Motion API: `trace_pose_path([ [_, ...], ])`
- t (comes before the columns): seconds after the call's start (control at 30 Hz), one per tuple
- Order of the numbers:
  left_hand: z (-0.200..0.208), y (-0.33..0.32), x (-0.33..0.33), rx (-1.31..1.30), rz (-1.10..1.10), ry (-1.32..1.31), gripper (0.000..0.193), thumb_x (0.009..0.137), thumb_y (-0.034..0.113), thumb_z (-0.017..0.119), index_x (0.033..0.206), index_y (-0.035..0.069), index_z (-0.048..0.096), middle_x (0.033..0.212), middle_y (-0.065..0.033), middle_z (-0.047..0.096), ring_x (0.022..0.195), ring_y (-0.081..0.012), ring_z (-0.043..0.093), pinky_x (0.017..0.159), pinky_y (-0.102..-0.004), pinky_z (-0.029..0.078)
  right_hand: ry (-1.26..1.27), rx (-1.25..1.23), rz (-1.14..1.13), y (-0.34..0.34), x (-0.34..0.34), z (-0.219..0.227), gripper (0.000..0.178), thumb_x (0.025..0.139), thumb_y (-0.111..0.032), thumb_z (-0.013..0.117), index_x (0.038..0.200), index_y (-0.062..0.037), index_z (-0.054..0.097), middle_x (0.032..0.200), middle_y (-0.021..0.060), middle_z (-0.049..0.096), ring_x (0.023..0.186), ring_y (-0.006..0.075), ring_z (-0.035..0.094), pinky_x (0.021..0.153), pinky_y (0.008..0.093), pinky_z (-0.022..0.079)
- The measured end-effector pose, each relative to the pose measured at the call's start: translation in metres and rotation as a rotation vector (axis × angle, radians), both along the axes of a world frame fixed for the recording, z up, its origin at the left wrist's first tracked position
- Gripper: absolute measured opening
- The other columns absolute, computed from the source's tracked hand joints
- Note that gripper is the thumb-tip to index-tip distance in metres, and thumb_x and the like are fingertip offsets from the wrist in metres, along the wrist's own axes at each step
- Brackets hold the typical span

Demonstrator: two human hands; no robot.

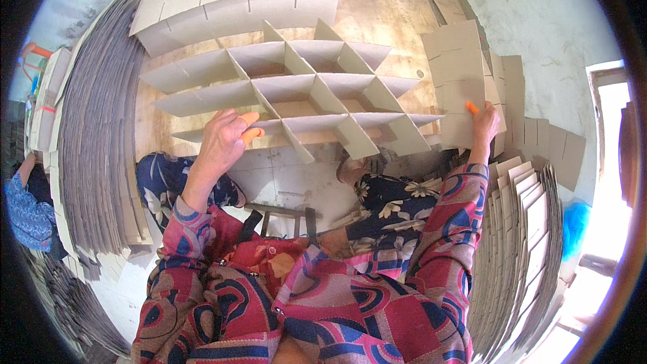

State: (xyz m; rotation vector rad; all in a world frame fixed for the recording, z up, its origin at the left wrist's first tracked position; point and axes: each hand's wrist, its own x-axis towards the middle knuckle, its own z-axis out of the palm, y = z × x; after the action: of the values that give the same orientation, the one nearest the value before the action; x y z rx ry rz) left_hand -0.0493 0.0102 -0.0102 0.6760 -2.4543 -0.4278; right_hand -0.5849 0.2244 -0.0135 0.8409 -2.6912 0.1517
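Note:
A cardboard divider grid of interlocked slotted strips stands on the wooden tabletop in front of me. My left hand, with orange covers on thumb and forefinger, is closed at the grid's near left side, its covered tips around the near long strip. Off to the right, my right hand grips the near right edge of a slotted cardboard strip. Its orange-tipped thumb lies on top of the strip, while its other fingers are partly hidden.
Folded slotted cardboard lies behind the grid. A tall stack of cardboard strips rises at left, another stack at lower right. Loose pieces lie by the right wall. At far left is another person's blue sleeve.

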Motion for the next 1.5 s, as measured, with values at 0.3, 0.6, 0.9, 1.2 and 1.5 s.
trace_pose_path([
  [0.3,0.000,0.000,0.003,0.001,0.017,0.028,0.033,0.066,0.015,0.080,0.094,0.003,0.067,0.073,-0.0123,0.064,0.065,-0.0275,0.059,0.059,-0.0376,0.046,-0.114,-0.367,-0.193,-0.008,0.010,0.024,0.034,0.082,-0.044,0.065,0.086,-0.0113,0.073,0.094,0.0158,0.069,0.086,0.0372,0.064,0.073,0.0466,0.050],
  [0.6,0.007,0.002,0.005,0.001,0.047,0.035,0.034,0.066,0.015,0.080,0.096,0.004,0.067,0.072,-0.0116,0.062,0.066,-0.0282,0.058,0.060,-0.0378,0.046,0.069,-0.165,-0.247,-0.021,0.018,0.038,0.036,0.090,-0.043,0.057,0.098,-0.0106,0.069,0.091,0.0168,0.069,0.086,0.0364,0.066,0.072,0.0468,0.051],
  [0.9,0.009,0.000,0.019,-0.060,0.086,0.073,0.041,0.065,0.016,0.081,0.101,0.004,0.066,0.076,-0.0113,0.063,0.073,-0.0299,0.058,0.067,-0.0389,0.046,-0.036,-1.052,0.201,-0.066,0.091,0.107,0.033,0.089,-0.020,0.064,0.107,0.0075,0.062,0.083,0.0092,0.067,0.076,0.0153,0.061,0.068,0.0301,0.050],
  [1.2,0.009,-0.007,0.058,-0.049,0.176,-0.015,0.039,0.066,0.019,0.078,0.101,0.005,0.065,0.084,-0.0086,0.066,0.087,-0.0260,0.058,0.088,-0.0416,0.040,-0.606,-0.620,0.897,-0.114,0.289,0.151,0.054,0.083,-0.002,0.070,0.133,0.0051,0.049,0.096,0.0049,0.066,0.082,0.0070,0.060,0.073,0.0204,0.051],
  [1.5,0.003,-0.012,0.083,-0.105,0.272,-0.014,0.032,0.069,0.017,0.076,0.097,0.006,0.068,0.081,-0.0083,0.066,0.088,-0.0266,0.057,0.090,-0.0417,0.039,-0.789,-0.398,1.099,-0.156,0.377,0.128,0.060,0.082,-0.003,0.069,0.137,-0.0019,0.044,0.072,0.0175,0.056,0.057,0.0118,0.045,0.056,0.0257,0.044],
])
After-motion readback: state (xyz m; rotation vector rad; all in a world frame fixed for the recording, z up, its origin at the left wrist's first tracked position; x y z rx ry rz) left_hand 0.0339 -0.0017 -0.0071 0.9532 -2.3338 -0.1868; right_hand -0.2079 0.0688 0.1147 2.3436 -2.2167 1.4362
